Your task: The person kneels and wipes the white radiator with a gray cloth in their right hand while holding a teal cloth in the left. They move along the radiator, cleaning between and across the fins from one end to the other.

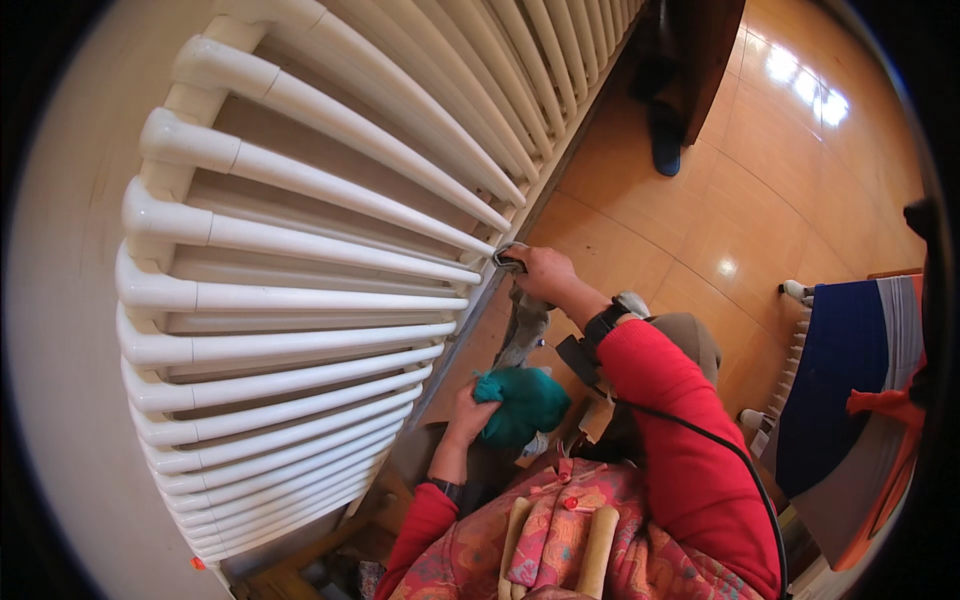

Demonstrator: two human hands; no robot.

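Observation:
A white tubular radiator (330, 300) fills the left and top of the head view. At the lower end of one of its tubes, my right hand (546, 271) presses a folded grey cloth (511, 256). Part of that cloth is covered by my fingers. A longer grey rag (523, 330) shows below this hand; whether it joins the cloth is unclear. Nearer my body, my left hand (471, 417) grips the gathered edge of a teal cloth (523, 405), which hangs bunched beside the radiator's lower ends.
Orange tiles cover the floor (750, 202). A dark slipper (664, 142) lies by a dark wooden furniture panel (709, 67). To the right stands a rack draped with blue and grey fabric (832, 375). A black cable (712, 431) runs along my right arm.

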